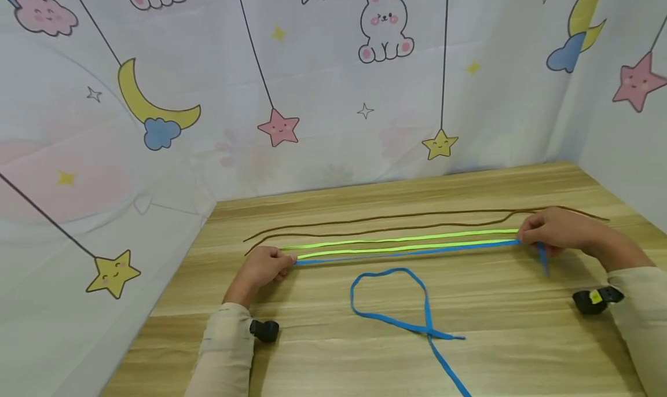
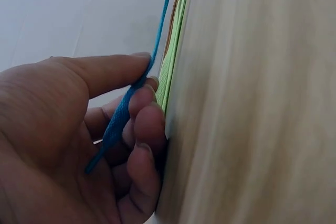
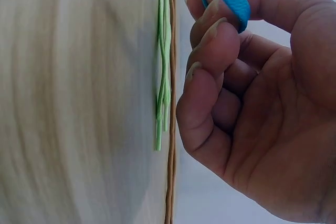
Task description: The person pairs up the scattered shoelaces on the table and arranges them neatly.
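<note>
A flat blue shoelace (image 1: 469, 247) runs taut between the two hands. My left hand (image 1: 267, 266) pinches it near its tipped end, between thumb and fingers; that tip (image 2: 95, 162) lies across the palm in the left wrist view. At the other side my right hand (image 1: 557, 232) pinches the same lace, and a short blue tail hangs below the fingers. Just behind it two lime-green shoelaces (image 1: 406, 238) lie side by side on the table, their right ends (image 3: 158, 135) visible in the right wrist view. Two thin brown shoelaces (image 1: 375, 218) stretch farther back.
Another length of blue shoelace (image 1: 388, 320) lies looped on the wooden table (image 1: 312, 350), crossing itself and running off the near edge of view. A white cloth backdrop (image 1: 323, 160) with cartoon stars and rabbits stands behind and beside the table. Black wrist cameras (image 1: 264, 330) sit at both sleeves.
</note>
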Demonstrator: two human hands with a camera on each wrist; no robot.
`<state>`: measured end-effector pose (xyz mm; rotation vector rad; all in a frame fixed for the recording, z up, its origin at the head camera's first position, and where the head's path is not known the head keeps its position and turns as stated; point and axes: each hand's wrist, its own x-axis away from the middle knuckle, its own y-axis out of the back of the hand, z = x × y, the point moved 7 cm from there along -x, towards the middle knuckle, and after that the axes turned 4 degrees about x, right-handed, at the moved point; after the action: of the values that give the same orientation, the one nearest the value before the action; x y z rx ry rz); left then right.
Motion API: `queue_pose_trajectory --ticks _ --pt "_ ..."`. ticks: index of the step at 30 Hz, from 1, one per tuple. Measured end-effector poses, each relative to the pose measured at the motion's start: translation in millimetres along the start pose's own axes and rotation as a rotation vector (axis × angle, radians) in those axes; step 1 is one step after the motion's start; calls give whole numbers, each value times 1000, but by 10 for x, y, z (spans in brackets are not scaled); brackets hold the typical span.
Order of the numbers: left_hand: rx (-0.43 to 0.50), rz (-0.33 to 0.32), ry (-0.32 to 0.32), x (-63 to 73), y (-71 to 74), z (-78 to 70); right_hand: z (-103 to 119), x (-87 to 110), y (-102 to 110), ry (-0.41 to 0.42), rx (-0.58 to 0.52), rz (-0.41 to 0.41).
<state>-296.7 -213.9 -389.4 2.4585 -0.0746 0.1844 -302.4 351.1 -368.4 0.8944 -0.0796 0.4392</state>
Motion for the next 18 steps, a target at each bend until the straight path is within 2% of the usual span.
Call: queue_pose_trajectory --ticks 12,18 --pt "-49 -12 16 29 18 2 -75 13 -13 -36 40 27" --pt "-59 -5 11 47 28 1 -105 24 -32 -39 51 68"
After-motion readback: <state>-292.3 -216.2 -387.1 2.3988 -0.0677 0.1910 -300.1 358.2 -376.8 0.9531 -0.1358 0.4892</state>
